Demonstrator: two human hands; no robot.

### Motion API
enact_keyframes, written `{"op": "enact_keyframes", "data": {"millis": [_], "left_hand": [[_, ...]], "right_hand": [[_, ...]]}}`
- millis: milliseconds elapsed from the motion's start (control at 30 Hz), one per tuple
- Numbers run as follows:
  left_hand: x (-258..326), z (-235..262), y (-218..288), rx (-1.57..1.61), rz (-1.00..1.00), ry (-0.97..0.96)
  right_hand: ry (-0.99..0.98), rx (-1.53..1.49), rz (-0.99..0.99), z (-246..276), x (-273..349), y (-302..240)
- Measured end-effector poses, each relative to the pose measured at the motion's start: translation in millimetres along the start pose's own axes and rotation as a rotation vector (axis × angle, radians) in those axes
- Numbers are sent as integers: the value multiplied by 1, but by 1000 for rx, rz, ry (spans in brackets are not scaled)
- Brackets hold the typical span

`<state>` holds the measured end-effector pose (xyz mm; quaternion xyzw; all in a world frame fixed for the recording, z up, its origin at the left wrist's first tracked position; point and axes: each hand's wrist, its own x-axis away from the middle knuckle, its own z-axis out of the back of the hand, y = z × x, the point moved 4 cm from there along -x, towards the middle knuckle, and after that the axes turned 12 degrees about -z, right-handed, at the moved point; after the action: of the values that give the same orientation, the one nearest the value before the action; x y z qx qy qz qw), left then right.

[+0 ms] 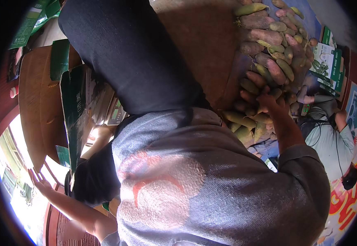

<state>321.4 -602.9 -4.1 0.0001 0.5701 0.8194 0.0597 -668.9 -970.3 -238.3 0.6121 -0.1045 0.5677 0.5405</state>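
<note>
Our right hand sinks into the heap of green and purplish vegetables at two o'clock, fingers curled on one; we'd grip its middle. Our left hand, fingers spread, is at eight o'clock.

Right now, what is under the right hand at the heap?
Under the right hand lie elongated green and reddish-brown tubers or gourds in a heap on a brown surface. The fingers cover whatever they grip, so I cannot tell whether one is held.
</note>
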Motion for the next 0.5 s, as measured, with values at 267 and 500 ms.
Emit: {"op": "enact_keyframes", "data": {"millis": [267,500], "left_hand": [[-7,34,-26,25,36,-20],[1,65,-6,25,-31,-18]], "right_hand": [[553,337,299,-103,-57,8],[525,348,380,-111,-58,-16]]}}
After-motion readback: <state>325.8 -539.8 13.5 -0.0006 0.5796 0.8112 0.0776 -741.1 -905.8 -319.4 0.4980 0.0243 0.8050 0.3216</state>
